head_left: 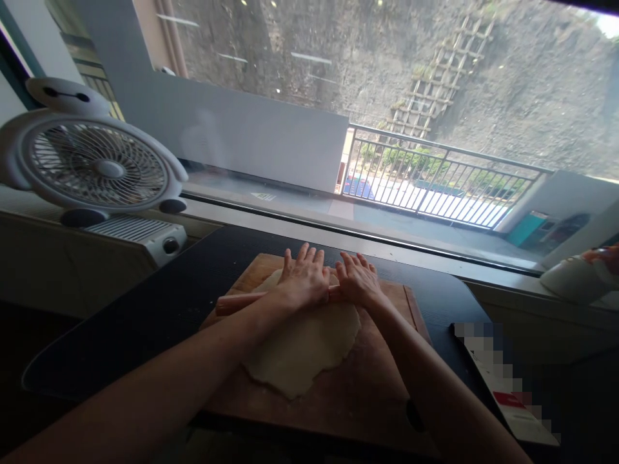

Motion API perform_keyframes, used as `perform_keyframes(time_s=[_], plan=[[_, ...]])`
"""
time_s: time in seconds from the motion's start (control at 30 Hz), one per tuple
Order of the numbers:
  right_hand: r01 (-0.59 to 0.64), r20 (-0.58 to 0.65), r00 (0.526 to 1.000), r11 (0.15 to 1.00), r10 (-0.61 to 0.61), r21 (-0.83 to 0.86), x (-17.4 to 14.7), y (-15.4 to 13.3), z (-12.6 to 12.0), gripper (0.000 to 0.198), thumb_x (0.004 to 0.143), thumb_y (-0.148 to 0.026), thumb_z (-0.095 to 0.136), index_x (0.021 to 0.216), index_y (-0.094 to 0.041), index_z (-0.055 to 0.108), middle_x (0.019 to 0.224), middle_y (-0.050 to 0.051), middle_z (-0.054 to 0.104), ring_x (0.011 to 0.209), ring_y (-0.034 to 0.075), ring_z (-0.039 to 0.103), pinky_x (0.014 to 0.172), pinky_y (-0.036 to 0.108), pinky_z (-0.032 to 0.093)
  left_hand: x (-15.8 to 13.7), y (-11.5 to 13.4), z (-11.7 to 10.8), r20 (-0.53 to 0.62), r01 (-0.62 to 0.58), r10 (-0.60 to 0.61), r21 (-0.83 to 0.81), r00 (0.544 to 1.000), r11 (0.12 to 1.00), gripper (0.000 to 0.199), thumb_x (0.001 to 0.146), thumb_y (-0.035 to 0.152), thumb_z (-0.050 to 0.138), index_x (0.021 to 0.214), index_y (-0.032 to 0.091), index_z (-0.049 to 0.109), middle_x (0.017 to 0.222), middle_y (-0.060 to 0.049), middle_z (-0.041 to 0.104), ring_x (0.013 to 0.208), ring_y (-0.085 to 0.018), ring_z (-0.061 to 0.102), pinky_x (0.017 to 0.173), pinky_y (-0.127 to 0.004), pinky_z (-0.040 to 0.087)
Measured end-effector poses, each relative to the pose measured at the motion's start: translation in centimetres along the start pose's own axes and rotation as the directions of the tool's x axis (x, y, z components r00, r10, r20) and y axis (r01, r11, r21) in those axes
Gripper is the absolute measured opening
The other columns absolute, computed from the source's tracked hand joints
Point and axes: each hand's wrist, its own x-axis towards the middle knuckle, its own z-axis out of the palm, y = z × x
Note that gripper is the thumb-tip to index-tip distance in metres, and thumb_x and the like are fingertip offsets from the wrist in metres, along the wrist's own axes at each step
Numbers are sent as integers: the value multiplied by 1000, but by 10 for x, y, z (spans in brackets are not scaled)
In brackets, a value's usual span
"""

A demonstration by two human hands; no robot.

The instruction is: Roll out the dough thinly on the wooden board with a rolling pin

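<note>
A flat sheet of dough [304, 348] with an uneven edge lies on a wooden board [372, 393]. Across its far part rests a wooden rolling pin [236, 303], its left end sticking out past my left wrist. My left hand [304, 276] lies over the pin with palm down and fingers stretched forward. Beside it, my right hand [358, 278] is also palm down on the pin, fingers spread. Both hands are open and press from above rather than wrap round it. My palms and forearms hide much of the pin and some of the dough.
The board sits on a dark table [145, 322] against a large window. A white fan [101, 164] stands on a ledge at the left. On the table's right lies a partly blurred flat item [503, 386]. A pale rounded object [575, 280] is at the right edge.
</note>
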Motion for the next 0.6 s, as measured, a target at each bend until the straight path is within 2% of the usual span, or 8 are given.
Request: perform_keyframes(time_s=[0.07,0.13,0.23,0.3,0.4,0.5,0.6], plan=[[50,-51,997,999,-49,7,22,-2,3,52,95,-45,20,141,-26,34,145,1,40,139,23,19,109,44,19,13,-7,2,-41,29,-29,3,999,1000,56,92,40,20,139,14,36,147,-12,37,141,-27,14,110,-57,11],[89,-83,993,996,-88,13,40,-6,5,50,96,-44,19,141,-26,34,145,1,39,139,21,17,110,43,18,23,-13,3,-36,69,-69,-3,997,998,54,92,38,21,137,14,38,145,-11,39,141,-27,15,110,-58,12],[74,-37,997,997,-73,36,55,-10,6,51,96,-43,21,142,-24,33,147,1,36,139,22,18,111,42,17,29,-18,3,31,130,-130,-11,991,991,52,91,35,24,136,14,39,145,-12,39,141,-28,14,109,-59,13],[42,12,999,998,-43,44,53,-9,4,53,96,-43,21,143,-22,32,148,2,35,139,23,18,111,43,18,27,-17,2,78,126,-125,-17,989,992,52,90,34,25,136,14,38,146,-12,37,141,-28,13,109,-60,13],[17,63,998,999,-19,31,26,-3,0,53,95,-43,20,141,-20,36,148,4,35,139,24,20,110,44,21,13,-5,-2,168,55,-49,-32,985,998,53,91,36,24,138,16,38,148,-12,34,141,-30,14,108,-61,14],[46,47,998,998,-45,-32,-20,9,-6,52,95,-40,20,135,-20,46,145,4,40,139,24,19,111,43,21,-14,14,-9,259,-29,45,-65,965,997,54,92,39,20,139,18,38,151,-10,29,141,-29,15,109,-59,13],[89,45,995,993,-86,-75,-64,20,-11,54,95,-38,18,133,-17,49,145,4,39,141,23,15,113,41,18,-48,28,-12,237,-115,136,-100,962,988,55,93,39,18,140,17,37,150,-10,32,141,-26,17,112,-55,13]])
